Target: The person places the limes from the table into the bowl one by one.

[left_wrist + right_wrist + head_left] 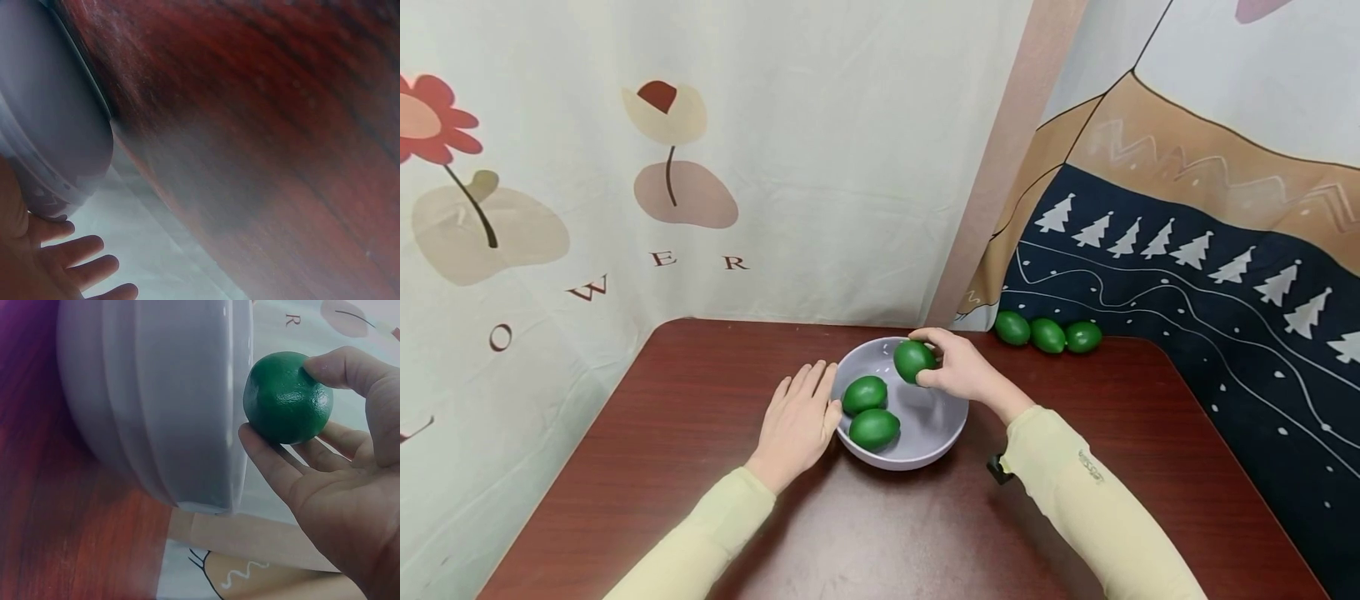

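Note:
A pale lavender bowl [925,425] stands on the table, with two green limes [874,429] lying in its left part. My right hand [957,363] holds another green lime [914,361] between thumb and fingers, over the bowl's far right side. In the right wrist view, that lime [287,398] shows beside the rim of the bowl [181,406]. With fingers straight, my left hand [797,421] lies along the bowl's left rim. The left wrist view has those spread fingers [87,253] next to the bowl's outer wall [56,81].
Three more limes [1048,335] sit in a row at the table's back right edge. The reddish-brown table [700,400] ends at a pale printed curtain [835,167] behind. A dark cloth with white trees [1150,283] hangs at the right.

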### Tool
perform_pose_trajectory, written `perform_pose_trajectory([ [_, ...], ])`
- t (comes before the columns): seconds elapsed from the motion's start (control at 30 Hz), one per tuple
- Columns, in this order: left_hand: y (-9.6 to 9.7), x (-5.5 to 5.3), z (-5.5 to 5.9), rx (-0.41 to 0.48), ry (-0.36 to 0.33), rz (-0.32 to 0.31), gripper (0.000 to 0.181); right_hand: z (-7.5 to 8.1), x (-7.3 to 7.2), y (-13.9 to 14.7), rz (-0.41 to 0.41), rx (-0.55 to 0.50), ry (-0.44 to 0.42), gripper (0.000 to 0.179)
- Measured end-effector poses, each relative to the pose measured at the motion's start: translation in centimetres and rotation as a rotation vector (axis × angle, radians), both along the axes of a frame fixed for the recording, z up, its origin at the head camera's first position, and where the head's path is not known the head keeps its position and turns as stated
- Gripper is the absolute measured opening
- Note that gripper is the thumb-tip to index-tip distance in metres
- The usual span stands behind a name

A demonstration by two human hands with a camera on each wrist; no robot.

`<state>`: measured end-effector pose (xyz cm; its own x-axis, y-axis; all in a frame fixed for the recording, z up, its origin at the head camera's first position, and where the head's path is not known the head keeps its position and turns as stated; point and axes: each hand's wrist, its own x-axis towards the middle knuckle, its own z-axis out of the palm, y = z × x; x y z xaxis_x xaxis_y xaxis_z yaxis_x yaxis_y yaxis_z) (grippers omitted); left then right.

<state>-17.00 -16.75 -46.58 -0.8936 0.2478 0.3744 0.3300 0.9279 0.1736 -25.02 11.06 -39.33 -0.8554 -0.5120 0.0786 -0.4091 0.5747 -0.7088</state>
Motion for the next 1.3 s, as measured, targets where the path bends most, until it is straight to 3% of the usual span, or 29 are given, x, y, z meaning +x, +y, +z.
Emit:
perform_pose_trajectory([
  [0.33, 0.0, 0.1, 0.0, -0.009, 0.013, 0.000, 0.056, 0.1, -0.6, -0.8, -0.001, 0.064, -0.046, 0.058],
  [1.3, 0.0, 0.0, 0.0, 0.002, -0.016, 0.005, 0.057, -0.1, -2.4, -3.4, 0.139, 0.325, -0.059, 0.057],
])
